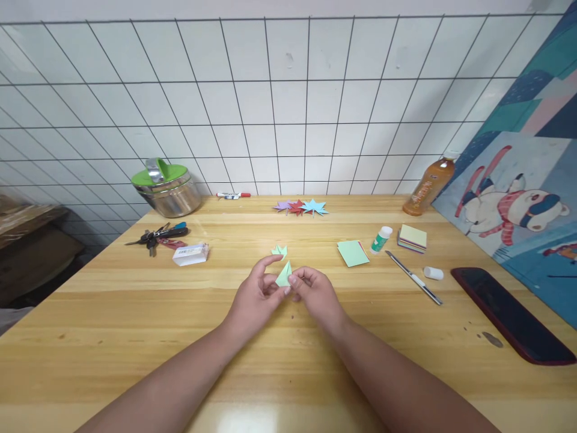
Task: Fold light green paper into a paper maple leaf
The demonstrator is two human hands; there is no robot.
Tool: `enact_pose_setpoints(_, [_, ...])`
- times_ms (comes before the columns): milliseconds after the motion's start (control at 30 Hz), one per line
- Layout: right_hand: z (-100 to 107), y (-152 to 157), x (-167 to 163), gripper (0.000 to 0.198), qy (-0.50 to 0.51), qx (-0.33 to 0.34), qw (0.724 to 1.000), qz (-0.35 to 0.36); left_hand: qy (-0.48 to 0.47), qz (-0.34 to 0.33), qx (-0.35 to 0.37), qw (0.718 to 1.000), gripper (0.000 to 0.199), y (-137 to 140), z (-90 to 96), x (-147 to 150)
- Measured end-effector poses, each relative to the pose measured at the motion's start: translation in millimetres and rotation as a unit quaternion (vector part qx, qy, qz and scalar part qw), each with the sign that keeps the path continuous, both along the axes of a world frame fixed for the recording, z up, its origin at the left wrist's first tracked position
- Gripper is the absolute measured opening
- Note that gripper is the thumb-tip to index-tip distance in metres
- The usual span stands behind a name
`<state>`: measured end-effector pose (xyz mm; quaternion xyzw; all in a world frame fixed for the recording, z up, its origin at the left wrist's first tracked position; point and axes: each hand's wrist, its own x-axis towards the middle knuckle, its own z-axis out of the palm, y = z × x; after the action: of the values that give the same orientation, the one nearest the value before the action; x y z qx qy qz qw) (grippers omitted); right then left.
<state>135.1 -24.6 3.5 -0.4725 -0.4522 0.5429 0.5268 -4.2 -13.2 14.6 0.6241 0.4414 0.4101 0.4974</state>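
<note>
Between my two hands is a small folded piece of light green paper (283, 276), pointed at the top. My right hand (317, 291) pinches its right edge between thumb and fingers. My left hand (258, 288) has its thumb at the paper's lower edge and its index finger raised apart above it; the other fingers are partly hidden behind. Just beyond, on the table, lies another folded green paper piece (279, 250) with pointed tips. Further back, paper leaf shapes sit in a row: purple (283, 207), red (297, 208) and blue (314, 207).
Right of my hands are green paper squares (353, 254), a glue stick (381, 239), its cap (433, 273), a utility knife (415, 278), a paper stack (412, 238), a phone (514, 316) and a bottle (430, 185). Leftward are a white box (191, 255), keys (157, 236), a lidded pot (169, 191) and markers (233, 195).
</note>
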Motion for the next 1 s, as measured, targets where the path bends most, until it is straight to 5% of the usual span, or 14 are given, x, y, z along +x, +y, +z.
enact_pose_setpoints(100, [1.0, 0.0, -4.0, 0.020, 0.020, -0.006, 0.999, -0.039, -0.053, -0.022, -0.064, 0.996, 0.059, 0.6, 1.2, 0.6])
enact_pose_setpoints(233, [0.9, 0.5, -4.9, 0.020, 0.020, -0.006, 0.997, -0.073, -0.079, -0.081, -0.164, 0.980, 0.031, 2.5, 0.7, 2.0])
enact_pose_setpoints(567, [1.3, -0.1, 0.6, 0.023, -0.013, -0.040, 0.999, -0.034, -0.014, -0.044, -0.067, 0.997, 0.024, 7.0, -5.3, -0.4])
enact_pose_setpoints(767, [3.0, 0.5, -3.4, 0.023, 0.070, -0.039, 0.996, -0.033, -0.034, -0.055, -0.064, 0.996, 0.020, 4.3, -4.6, 0.7])
enact_pose_setpoints(1000, [-1.3, 2.6, 5.0, 0.026, 0.039, -0.021, 0.999, -0.009, 0.033, -0.069, -0.062, 0.995, 0.020, 7.8, -4.9, -5.6])
